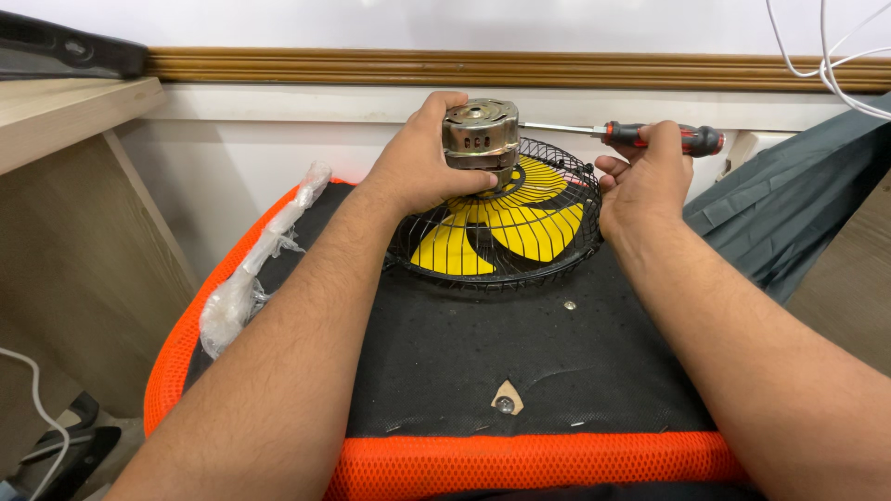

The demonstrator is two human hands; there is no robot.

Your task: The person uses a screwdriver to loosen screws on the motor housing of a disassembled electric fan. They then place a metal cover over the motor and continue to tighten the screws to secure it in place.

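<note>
A: What's the left hand (418, 167) doing?

B: It's wrapped around the metal motor (480, 134), fingers closed over its far side and thumb along the lower front edge. The motor stands upright at the middle of the black wire fan guard (557, 243).

A: And the right hand (645, 181)?

B: Closed around the red-and-black handle of a screwdriver (640, 134). The tool lies level, its steel shaft pointing left, the tip reaching the motor's right side.

A: Anything inside that guard?

B: Yellow fan blades (520, 227), enclosed behind the wires. The guard lies tilted on a black seat cushion (483, 353) with an orange mesh border (520, 459).

A: What else sits on the cushion?

B: A small screw (569, 304) just in front of the guard, and a tan, torn-looking spot with a round stud (506, 401) nearer the front edge. On the left edge lies a long part wrapped in clear plastic (255, 269). Beyond the cushion, a wooden desk (65, 111) stands left, and white cables (826, 46) hang at the upper right
</note>
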